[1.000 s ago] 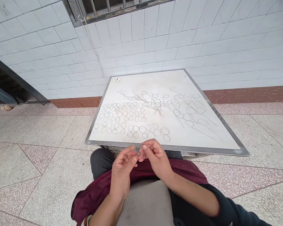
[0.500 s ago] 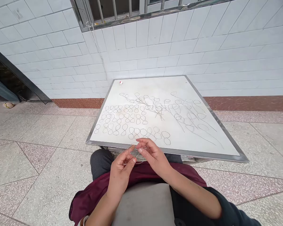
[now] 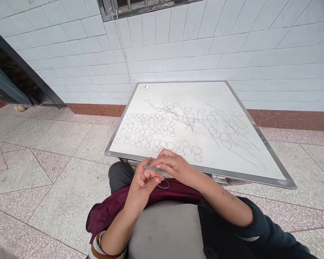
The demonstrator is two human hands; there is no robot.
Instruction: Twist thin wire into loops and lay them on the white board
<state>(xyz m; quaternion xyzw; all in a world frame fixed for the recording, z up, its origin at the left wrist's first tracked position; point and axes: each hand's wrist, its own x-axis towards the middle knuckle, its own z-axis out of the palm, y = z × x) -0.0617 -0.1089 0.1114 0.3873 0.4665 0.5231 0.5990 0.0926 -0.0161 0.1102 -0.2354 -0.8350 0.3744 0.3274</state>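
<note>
A thin wire (image 3: 166, 186) is held between my two hands, just past the near edge of the board. My left hand (image 3: 143, 182) pinches it between thumb and forefinger, and a loop of it sticks out to the right of those fingertips. My right hand (image 3: 175, 166) comes over from the right, its fingertips closed on the wire's upper part above the left thumb. On the white board (image 3: 248, 165) lie several figure-eight wire pieces (image 3: 197, 154) toward the left and front. Several long wires with a loop at one end (image 3: 243, 144) spread over the middle and right.
The board has a grey metal frame (image 3: 261, 136) and reaches to the white tiled wall (image 3: 191, 61). A small white and red object (image 3: 146, 87) sits at its far left corner. My knee (image 3: 120, 176) is under the near edge. Speckled floor (image 3: 70, 183) surrounds it.
The wire loop now points to the right out of my left fingers. My right fingers have closed on the wire's upper part. The view has shifted slightly.
</note>
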